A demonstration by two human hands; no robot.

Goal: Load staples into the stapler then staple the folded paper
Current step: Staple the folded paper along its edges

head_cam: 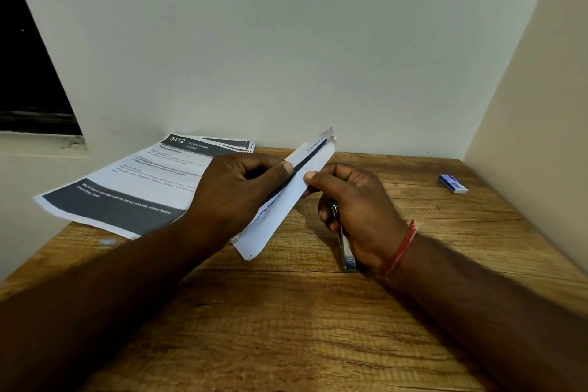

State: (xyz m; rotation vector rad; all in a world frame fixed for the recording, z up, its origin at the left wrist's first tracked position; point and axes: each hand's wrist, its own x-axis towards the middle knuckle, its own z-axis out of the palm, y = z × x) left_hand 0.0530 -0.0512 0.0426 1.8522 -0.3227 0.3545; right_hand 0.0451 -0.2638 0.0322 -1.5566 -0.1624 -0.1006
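Two-hand grip [234, 197], one folded paper [286, 197], one stapler [345, 248]

Both hands are crowding the middle of the wooden table [286, 328], so the centre lane is blocked. The left hand [232, 197] and right hand [356, 213] are pinching the folded paper [280, 210], which is slanting up between them and walling off the gap. The stapler [345, 242] is sitting under the right palm, closing that side low down. Printed sheets [133, 188] are covering the far-left corner and hanging over the edge. The small blue box [453, 184] is lying alone at far right, well apart, with bare wood all around it. The near table is lying open between the forearms. Walls are hemming in the back and right.
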